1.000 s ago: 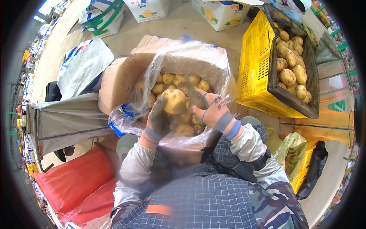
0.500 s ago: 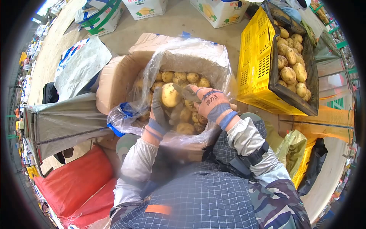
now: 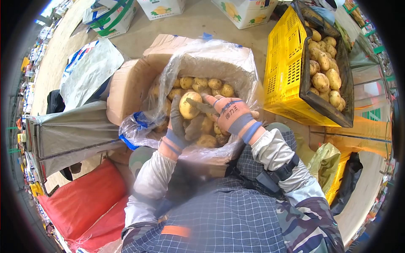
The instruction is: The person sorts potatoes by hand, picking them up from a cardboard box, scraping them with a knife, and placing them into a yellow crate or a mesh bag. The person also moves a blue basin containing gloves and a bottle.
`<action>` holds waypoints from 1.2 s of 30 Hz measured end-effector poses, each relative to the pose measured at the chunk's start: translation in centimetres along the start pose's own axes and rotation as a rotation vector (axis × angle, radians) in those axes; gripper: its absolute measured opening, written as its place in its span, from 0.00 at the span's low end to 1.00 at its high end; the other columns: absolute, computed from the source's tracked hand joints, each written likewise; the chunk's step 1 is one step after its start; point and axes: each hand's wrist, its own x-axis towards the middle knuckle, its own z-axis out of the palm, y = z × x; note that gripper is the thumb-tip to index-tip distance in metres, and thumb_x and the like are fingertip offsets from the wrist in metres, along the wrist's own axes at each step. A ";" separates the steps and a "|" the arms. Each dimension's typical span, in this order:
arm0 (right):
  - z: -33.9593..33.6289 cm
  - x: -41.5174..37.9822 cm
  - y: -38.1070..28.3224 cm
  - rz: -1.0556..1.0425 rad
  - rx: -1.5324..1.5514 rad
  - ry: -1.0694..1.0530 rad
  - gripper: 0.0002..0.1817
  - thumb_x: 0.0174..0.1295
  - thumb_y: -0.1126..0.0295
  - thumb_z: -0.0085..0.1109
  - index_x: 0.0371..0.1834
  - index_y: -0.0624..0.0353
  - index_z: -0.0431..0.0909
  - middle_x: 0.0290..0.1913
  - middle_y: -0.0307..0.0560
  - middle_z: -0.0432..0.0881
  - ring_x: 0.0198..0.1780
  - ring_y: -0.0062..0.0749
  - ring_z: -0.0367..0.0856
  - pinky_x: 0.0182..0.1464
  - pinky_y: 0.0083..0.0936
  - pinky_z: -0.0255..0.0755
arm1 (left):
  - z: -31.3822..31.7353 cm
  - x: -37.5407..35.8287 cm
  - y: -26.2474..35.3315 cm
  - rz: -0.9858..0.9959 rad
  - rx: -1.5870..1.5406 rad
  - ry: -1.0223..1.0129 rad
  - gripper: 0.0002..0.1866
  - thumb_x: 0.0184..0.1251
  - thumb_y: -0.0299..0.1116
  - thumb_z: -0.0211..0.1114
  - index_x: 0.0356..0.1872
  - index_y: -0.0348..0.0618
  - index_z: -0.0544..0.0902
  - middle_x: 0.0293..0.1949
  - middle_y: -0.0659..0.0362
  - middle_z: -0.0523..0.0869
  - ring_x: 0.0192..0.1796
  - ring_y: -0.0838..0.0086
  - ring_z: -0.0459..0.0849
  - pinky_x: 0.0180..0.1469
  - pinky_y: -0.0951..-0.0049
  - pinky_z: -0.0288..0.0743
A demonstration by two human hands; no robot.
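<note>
My left hand (image 3: 177, 126), in a grey glove, holds a large yellow potato (image 3: 188, 105) above a cardboard box (image 3: 133, 82) lined with a clear plastic bag (image 3: 219, 55). Several potatoes (image 3: 206, 84) lie in the bag. My right hand (image 3: 230, 114), in an orange-pink glove, is beside the held potato and its fingers rest against it; whether something thin is in that hand I cannot tell.
A yellow crate (image 3: 282, 63) with a black crate (image 3: 344, 90) of potatoes in it stands to the right. Red sacks (image 3: 80, 202) lie at the lower left, a grey sack (image 3: 76, 130) to the left. White printed boxes (image 3: 244, 12) stand on the floor behind.
Both hands with the potato have shifted slightly up and toward the left over the box. The right hand's fingers have closed in against the potato.
</note>
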 end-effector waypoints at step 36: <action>-2.4 -0.1 0.3 0.107 0.036 -0.331 0.30 0.66 0.62 0.61 0.73 0.45 0.69 0.63 0.53 0.81 0.60 0.51 0.82 0.59 0.40 0.78 | 1.9 1.1 -0.1 0.846 1.763 0.374 0.39 0.46 0.29 0.79 0.65 0.44 0.75 0.58 0.48 0.79 0.61 0.54 0.77 0.65 0.61 0.72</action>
